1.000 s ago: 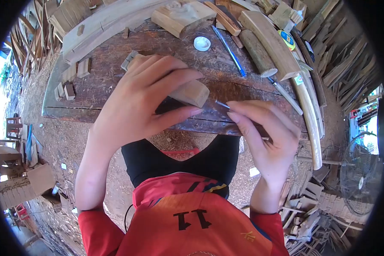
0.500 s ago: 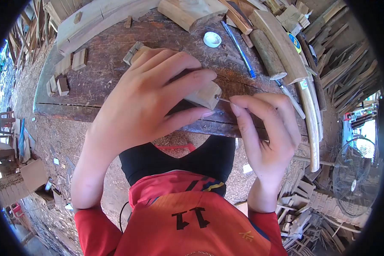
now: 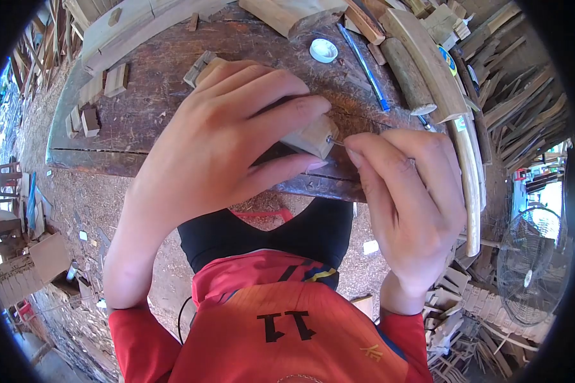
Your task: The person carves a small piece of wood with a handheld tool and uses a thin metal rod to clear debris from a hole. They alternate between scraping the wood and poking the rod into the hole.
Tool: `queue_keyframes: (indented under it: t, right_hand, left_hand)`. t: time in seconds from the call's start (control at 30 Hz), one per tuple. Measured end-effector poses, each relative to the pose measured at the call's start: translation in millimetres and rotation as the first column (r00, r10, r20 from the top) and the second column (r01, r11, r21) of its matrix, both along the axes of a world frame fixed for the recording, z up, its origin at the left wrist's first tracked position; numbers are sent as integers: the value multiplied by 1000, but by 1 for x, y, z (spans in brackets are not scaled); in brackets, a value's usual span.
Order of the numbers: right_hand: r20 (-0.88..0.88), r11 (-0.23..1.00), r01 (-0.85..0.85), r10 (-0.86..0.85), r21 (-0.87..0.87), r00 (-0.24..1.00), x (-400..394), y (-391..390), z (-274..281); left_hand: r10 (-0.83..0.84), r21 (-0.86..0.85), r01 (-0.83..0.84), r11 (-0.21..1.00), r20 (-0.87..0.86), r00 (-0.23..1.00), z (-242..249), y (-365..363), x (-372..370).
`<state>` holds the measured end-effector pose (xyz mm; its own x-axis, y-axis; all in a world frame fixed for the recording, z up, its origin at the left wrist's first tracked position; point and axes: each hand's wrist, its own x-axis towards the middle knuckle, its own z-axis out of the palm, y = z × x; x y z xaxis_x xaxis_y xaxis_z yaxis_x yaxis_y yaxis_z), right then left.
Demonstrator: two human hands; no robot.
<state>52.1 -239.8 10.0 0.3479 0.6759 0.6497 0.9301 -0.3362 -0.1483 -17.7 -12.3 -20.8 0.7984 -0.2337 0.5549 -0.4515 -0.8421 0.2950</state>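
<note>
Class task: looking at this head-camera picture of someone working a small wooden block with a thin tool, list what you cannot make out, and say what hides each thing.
1. Most of the wooden block: covered by the left hand.
2. The thin tool's handle: buried in the right hand; only the metal tip shows.
3. What the tip does to the block's end: too small to tell.
4. The carved timber on the workbench: cut off by the top edge.

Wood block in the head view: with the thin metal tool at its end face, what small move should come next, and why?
Probably a short, steady push or twist of the thin metal tool into the end face. Its tip sits right at the end of the wood block, pinched by the right hand, while the left hand clamps the block on the dark workbench. How deep the tip sits cannot be told.
</note>
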Motion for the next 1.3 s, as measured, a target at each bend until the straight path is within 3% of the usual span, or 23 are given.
queue_keyframes:
  t: [0.3,0.4,0.7,0.8,1.0,1.3]
  right_hand:
    - [30,1000,-29,29,-2,999,0,4,3]
    - [41,1000,-26,25,5,999,0,3,3]
    - [-46,999,-26,25,-28,999,-3,-1,10]
    - [-21,995,-48,46,-89,999,1,-6,9]
    - [-40,995,-58,55,-77,998,2,-6,8]
    - [-98,992,-87,79,-86,992,5,-10,10]
  left_hand:
    - [-11,-55,10,998,-26,1000,0,0,-1]
    - [-31,-160,32,987,7,999,4,-8,-1]
    - [-69,-361,27,932,-105,992,12,-15,1]
    - [-21,-300,-4,954,-83,996,14,-19,0]
    - [62,-344,-88,935,-85,994,14,-29,3]
    - [90,-313,-110,943,-77,993,12,-33,4]
